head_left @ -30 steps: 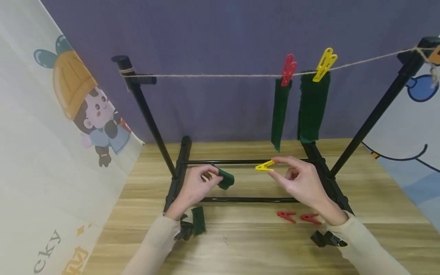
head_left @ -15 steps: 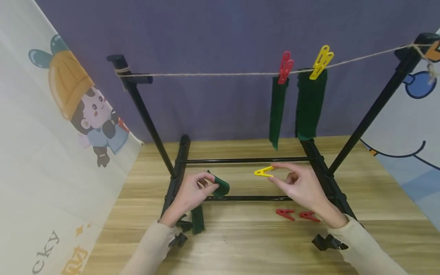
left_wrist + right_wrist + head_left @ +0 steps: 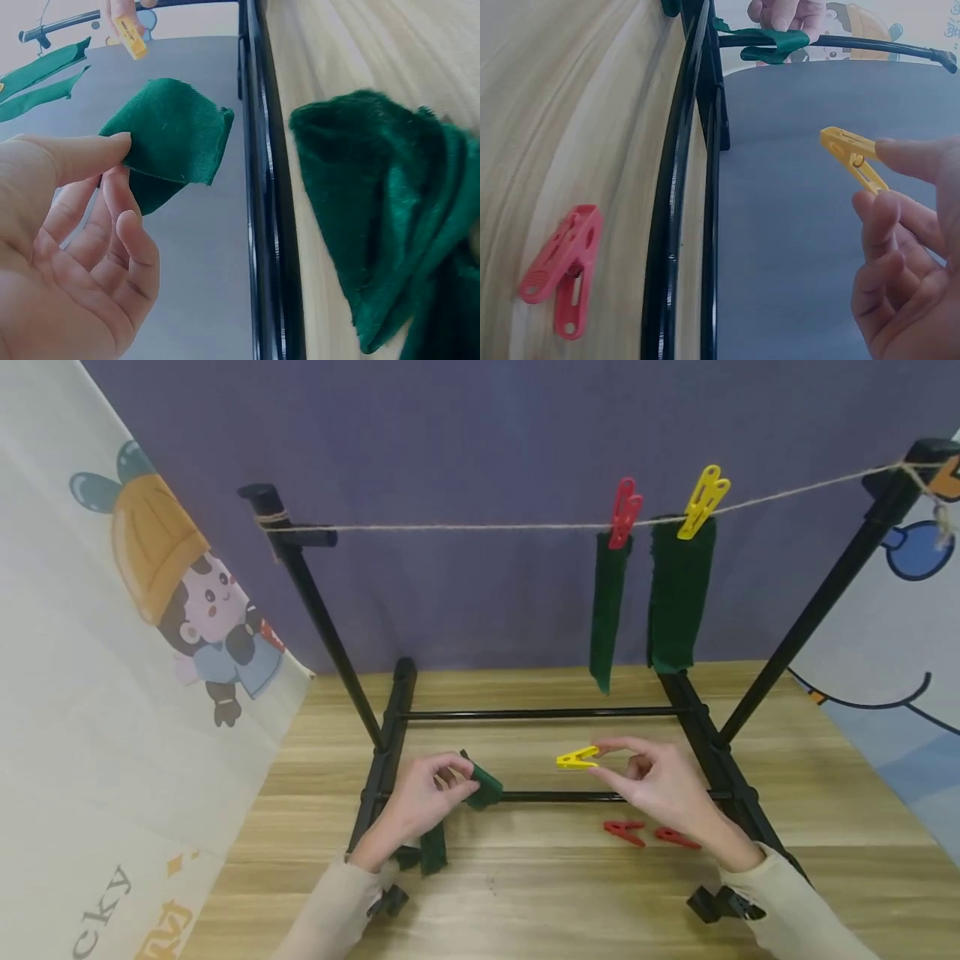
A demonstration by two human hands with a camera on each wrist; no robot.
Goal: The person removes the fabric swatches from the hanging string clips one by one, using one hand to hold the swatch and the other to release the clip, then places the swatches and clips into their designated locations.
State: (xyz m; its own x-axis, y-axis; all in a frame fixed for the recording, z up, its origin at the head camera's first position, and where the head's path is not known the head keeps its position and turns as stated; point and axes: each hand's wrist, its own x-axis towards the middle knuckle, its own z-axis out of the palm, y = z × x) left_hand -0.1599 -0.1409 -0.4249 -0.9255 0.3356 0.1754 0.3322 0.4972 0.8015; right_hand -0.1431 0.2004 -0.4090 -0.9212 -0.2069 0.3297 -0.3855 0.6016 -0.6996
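Bench: pale, wood-grained, carrying everything below.
Rack: black, two uprights tied across the top by a cord, its left stretch bare.
Hung cloths: a wide green piece under a yellow peg and a narrow green piece under a red peg, both towards the right upright.
Left hand: thumb and fingers pinching a green cloth, folded over, near the rack's front bar, well below the cord.
Right hand: thumb and finger pinching a yellow clothespin by its spread handles, apart from the cloth.
Spare cloth: crumpled on the bench, near my left wrist.
Red clothespins: two, lying on the bench near my right wrist.
Step in hand: I judge it to be readying the third piece for pegging.
Next move: probably calls for raising the cloth, laying its edge over the cord, then squeezing the clothespin to grip both.
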